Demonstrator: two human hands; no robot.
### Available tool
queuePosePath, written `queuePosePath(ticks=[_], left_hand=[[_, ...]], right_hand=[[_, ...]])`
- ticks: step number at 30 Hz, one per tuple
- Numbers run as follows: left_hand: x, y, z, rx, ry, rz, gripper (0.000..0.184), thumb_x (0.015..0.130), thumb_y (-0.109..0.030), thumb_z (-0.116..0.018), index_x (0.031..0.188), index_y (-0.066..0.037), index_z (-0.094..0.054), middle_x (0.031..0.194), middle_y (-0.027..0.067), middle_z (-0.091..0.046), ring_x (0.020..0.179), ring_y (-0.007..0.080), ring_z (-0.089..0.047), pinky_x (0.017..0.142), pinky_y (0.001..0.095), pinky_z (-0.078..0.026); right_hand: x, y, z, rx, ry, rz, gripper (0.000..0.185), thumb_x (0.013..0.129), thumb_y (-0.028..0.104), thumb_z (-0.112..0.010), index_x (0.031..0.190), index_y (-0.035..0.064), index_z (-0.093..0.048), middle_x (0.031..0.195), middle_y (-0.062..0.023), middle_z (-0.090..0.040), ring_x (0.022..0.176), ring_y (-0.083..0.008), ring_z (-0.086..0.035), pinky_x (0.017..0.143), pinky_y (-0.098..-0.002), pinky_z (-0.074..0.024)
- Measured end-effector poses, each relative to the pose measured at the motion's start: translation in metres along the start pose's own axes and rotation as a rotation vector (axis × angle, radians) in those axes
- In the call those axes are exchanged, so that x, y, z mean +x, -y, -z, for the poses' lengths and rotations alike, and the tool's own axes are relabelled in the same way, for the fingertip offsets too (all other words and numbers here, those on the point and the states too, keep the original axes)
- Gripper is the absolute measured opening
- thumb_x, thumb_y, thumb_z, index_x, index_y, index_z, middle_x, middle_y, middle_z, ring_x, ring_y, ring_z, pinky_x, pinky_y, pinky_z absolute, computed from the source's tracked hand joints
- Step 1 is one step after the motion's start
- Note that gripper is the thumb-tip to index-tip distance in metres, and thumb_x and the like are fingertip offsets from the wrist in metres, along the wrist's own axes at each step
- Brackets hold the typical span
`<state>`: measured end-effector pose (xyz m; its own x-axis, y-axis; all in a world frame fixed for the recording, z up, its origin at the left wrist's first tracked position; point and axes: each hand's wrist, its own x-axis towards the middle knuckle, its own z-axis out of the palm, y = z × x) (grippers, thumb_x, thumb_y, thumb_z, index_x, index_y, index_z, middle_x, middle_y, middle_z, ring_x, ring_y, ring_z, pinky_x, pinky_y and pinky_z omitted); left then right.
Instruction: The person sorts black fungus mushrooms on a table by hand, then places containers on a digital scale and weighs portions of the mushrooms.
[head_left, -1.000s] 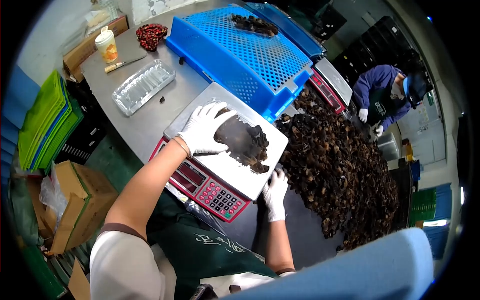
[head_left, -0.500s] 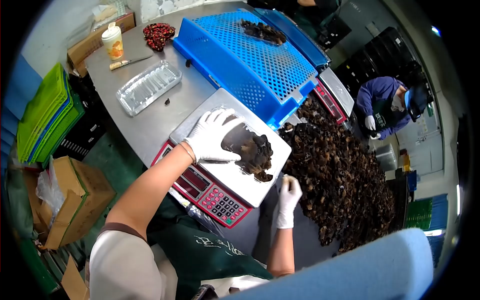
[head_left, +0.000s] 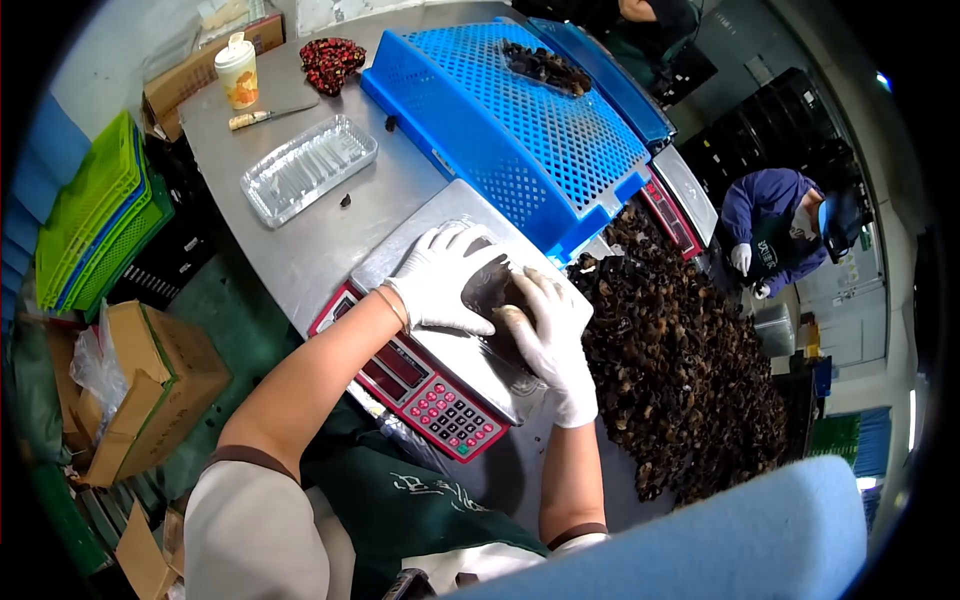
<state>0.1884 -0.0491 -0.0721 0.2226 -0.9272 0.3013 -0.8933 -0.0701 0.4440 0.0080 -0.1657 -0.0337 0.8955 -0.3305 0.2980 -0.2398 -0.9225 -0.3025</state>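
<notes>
Both my hands wear white gloves and are over the metal plate of a red scale (head_left: 440,400). My left hand (head_left: 440,282), its thumb spread from the fingers, rests on the left side of a dark fungus portion (head_left: 490,290) in a clear tray. From the right, my right hand (head_left: 550,335) covers the other side, its thumb and fingers apart around the pieces. The hands hide most of the tray and part of the fungus.
An empty clear tray (head_left: 310,170), a knife (head_left: 270,115), a cup (head_left: 238,72) and a red-black bundle (head_left: 331,65) lie left. Behind is a blue crate (head_left: 500,120) bearing a filled tray (head_left: 546,67). Right are a fungus heap (head_left: 680,370) and a co-worker (head_left: 775,225).
My right hand has moved from beside the scale's right edge up onto the fungus. My left hand has stayed on the portion. The view has shifted slightly.
</notes>
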Motion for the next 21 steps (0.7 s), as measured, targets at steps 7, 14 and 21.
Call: queuePosePath(ticks=[7,14,21], left_hand=[[0.006,0.034,0.009,-0.686,-0.258,0.267,0.05,0.094,-0.024,-0.061,0.137,-0.004,-0.046,0.136,0.0132,-0.048,0.128,0.0219,-0.045,0.108,0.0329,-0.036],[-0.015,0.073,0.012,-0.579,-0.151,0.477,0.039,0.099,-0.025,-0.052,0.13,-0.001,-0.054,0.105,0.0062,-0.063,0.087,0.0109,-0.053,0.087,0.0253,-0.044],[-0.018,0.05,0.019,-0.361,0.037,0.428,0.033,0.095,-0.02,-0.05,0.115,0.004,-0.061,0.109,0.0229,-0.065,0.1,0.039,-0.061,0.088,0.0391,-0.048]], right_hand=[[-0.048,-0.027,0.052,0.478,-0.306,-0.411,0.032,0.094,0.007,-0.055,0.125,-0.0001,-0.059,0.127,-0.0134,-0.06,0.121,-0.0236,-0.054,0.105,-0.0351,-0.0394],[-0.116,-0.046,0.024,0.779,-0.236,-0.78,0.035,0.097,0.006,-0.054,0.13,-0.0034,-0.055,0.098,-0.0042,-0.065,0.079,-0.0064,-0.055,0.075,-0.02,-0.0476],[-0.116,-0.026,0.008,0.771,-0.037,-0.881,0.043,0.097,0.014,-0.055,0.138,-0.001,-0.05,0.074,0.0015,-0.06,0.061,-0.0026,-0.048,0.054,-0.018,-0.0387]])
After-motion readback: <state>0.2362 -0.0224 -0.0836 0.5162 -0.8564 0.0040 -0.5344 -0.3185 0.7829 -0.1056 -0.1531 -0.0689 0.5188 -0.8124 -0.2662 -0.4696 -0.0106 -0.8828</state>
